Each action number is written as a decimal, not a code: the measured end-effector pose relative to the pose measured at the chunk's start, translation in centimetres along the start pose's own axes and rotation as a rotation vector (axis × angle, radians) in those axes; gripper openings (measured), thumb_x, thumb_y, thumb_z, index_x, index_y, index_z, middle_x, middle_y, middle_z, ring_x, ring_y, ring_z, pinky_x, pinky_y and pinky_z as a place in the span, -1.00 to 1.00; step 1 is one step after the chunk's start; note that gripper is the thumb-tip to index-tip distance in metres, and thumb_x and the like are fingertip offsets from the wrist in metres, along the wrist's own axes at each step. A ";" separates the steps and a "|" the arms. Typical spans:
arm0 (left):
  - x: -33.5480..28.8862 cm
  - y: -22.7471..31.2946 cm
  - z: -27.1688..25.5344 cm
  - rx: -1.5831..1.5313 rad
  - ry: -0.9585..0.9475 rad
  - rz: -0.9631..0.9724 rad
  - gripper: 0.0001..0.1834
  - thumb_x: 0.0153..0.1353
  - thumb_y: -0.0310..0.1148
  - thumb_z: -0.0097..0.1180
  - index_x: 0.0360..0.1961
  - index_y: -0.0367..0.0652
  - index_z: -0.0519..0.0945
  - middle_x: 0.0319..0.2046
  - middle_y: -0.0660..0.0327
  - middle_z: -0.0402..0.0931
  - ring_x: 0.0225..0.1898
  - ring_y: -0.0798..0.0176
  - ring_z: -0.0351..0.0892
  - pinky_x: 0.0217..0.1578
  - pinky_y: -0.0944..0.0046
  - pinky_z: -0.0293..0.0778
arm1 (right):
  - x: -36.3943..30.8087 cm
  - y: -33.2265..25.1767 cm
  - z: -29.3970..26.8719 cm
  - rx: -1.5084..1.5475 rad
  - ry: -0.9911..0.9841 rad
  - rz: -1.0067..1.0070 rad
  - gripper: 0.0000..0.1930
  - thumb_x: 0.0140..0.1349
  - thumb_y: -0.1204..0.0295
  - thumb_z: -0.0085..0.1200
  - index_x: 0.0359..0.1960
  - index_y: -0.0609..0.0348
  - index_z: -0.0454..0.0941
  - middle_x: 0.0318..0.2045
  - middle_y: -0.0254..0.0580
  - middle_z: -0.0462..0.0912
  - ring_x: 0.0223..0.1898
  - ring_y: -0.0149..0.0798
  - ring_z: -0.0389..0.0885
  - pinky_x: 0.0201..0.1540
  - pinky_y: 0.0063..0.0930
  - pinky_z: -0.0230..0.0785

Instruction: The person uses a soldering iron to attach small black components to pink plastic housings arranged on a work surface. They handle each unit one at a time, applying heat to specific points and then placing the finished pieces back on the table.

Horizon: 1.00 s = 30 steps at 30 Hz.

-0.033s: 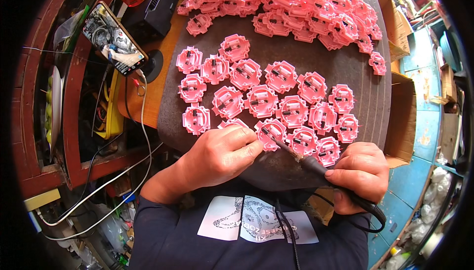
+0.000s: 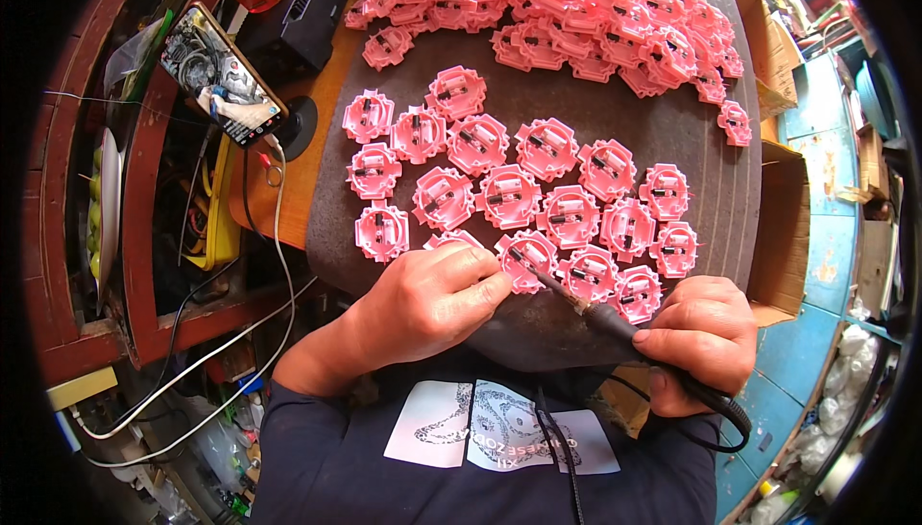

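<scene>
My right hand is wrapped round the black handle of a soldering iron, whose cord loops off to the right. The iron's narrow tip slants up and left onto a pink plastic housing with small black and clear parts inside. My left hand is closed in a pinch at that housing's left edge. What its fingers grip is hidden. Just behind it, another pink housing is partly covered by the hand. Several more similar housings lie face up in loose rows beyond both hands.
A large heap of pink housings covers the far side of the dark work surface. At left stand a phone on a holder and a white cable. Open cardboard boxes stand along the right edge.
</scene>
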State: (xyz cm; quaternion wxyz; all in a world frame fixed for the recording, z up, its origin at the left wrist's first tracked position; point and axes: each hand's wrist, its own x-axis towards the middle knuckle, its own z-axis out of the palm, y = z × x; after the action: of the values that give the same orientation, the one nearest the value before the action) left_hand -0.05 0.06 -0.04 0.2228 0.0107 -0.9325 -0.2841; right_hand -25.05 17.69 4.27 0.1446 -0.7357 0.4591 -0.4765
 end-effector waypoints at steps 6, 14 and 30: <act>-0.1 -0.1 0.4 0.001 0.000 -0.005 -0.71 0.01 -0.61 0.34 -0.19 -0.29 0.62 -0.34 0.15 0.52 -0.36 0.10 0.62 -0.40 0.18 0.57 | -0.1 0.0 -0.1 -0.005 -0.007 -0.004 -0.70 -0.19 0.49 0.27 -0.32 0.32 0.69 -0.59 -0.17 0.59 -0.68 -0.21 0.53 -0.63 -0.35 0.31; 0.0 0.0 0.2 0.004 -0.014 -0.026 -0.70 0.01 -0.64 0.37 -0.18 -0.30 0.64 -0.32 0.14 0.54 -0.34 0.07 0.65 -0.37 0.15 0.60 | -0.7 -0.2 0.4 -0.045 0.023 0.024 -0.75 0.00 0.32 0.26 -0.35 0.24 0.70 -0.60 -0.20 0.60 -0.64 -0.21 0.53 -0.53 -0.31 0.35; 0.5 1.1 -1.4 -0.103 0.082 -0.053 -0.70 0.09 -0.68 0.45 -0.15 -0.27 0.66 -0.37 0.09 0.60 -0.40 0.05 0.66 -0.39 0.16 0.58 | -6.9 -3.6 -1.4 -0.090 0.198 0.172 -0.60 0.25 0.27 0.29 -0.03 0.37 0.65 -0.38 0.06 0.67 -0.48 -0.08 0.63 -0.41 -0.25 0.48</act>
State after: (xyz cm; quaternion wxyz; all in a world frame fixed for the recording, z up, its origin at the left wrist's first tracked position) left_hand 0.25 0.17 1.77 0.2536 0.0357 -0.9061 -0.3368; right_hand -25.10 25.51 3.39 0.1059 -0.6486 0.5536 -0.5115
